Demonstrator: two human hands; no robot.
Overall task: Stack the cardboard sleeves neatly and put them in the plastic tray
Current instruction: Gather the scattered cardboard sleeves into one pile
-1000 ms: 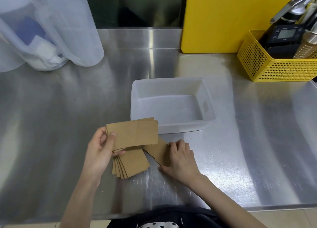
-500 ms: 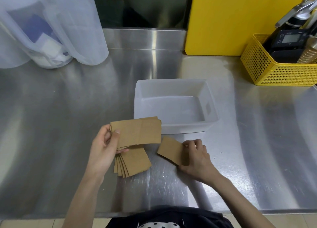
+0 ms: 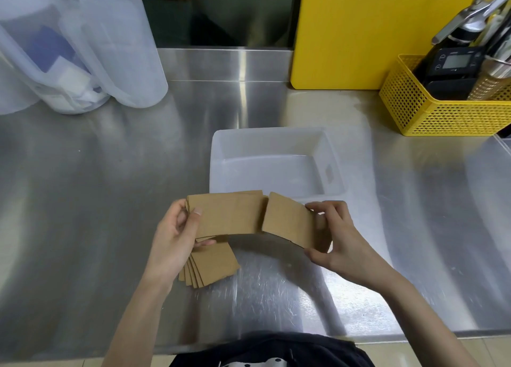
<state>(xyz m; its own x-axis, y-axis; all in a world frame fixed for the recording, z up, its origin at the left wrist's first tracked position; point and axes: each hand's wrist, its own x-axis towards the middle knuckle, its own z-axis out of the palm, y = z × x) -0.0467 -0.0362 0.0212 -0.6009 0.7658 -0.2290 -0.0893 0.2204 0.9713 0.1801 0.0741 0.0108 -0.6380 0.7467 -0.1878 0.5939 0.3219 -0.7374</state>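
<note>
My left hand point(image 3: 174, 236) grips a small stack of flat brown cardboard sleeves point(image 3: 226, 214) by its left end, held above the steel counter. My right hand point(image 3: 334, 239) pinches a single cardboard sleeve point(image 3: 287, 220) by its right end, its left edge touching the right edge of the held stack. Below my left hand, several more sleeves point(image 3: 213, 267) lie fanned out on the counter. The translucent white plastic tray point(image 3: 331, 156) sits just behind the hands with nothing inside it.
Two large translucent plastic jugs point(image 3: 91, 43) stand at the back left. A yellow board point(image 3: 359, 29) leans at the back, and a yellow mesh basket point(image 3: 431, 112) with a timer and metal tools sits at the back right. The counter's front edge point(image 3: 414, 336) runs near my body.
My right hand lifted the single sleeve off the counter and carried it left and up until it meets the stack in my left hand. The left hand's stack stayed about where it was.
</note>
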